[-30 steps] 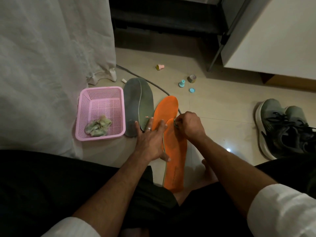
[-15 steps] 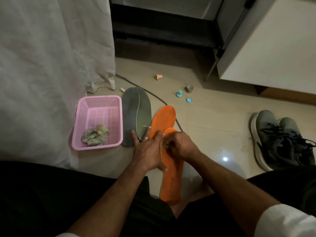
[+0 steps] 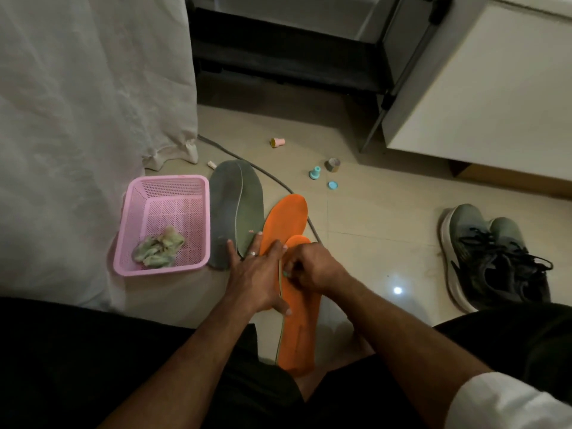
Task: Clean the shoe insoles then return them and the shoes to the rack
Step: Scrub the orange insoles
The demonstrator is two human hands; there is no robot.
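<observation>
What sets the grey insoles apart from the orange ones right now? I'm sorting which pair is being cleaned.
The grey insoles lie beside the pink basket, with only the left hand's outer fingers resting on their near end; the orange insoles lie under both hands, the right hand curled on a small wipe. The grey pair lies side by side, overlapping slightly; the near orange insole lies over the far one's heel end. Both pairs lie flat on the floor.

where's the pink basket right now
In the head view the pink basket sits on the floor at left, between the white curtain and the grey insoles.
</observation>
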